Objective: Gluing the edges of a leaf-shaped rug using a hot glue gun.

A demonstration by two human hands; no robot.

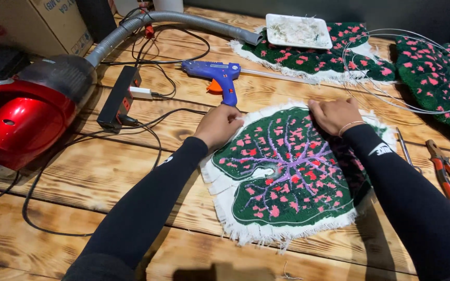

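Note:
A leaf-shaped tufted rug piece (282, 171), dark green with pink flecks and purple veins on frayed white backing, lies flat on the wooden table (100, 171). My left hand (219, 125) presses its upper left edge, fingers curled on the white border. At the top edge of the piece rests my right hand (334, 114), fingers bent down onto the cloth. Both arms wear black sleeves. A blue hot glue gun (215, 74) lies just beyond my left hand.
A red vacuum cleaner (22, 117) with a grey hose (183, 20) sits at left, beside a black power strip (120, 98) and cables. Two more green tufted pieces (319, 57), a white tray (298, 30), a wire loop (407, 67) and pliers (449, 174) lie at right.

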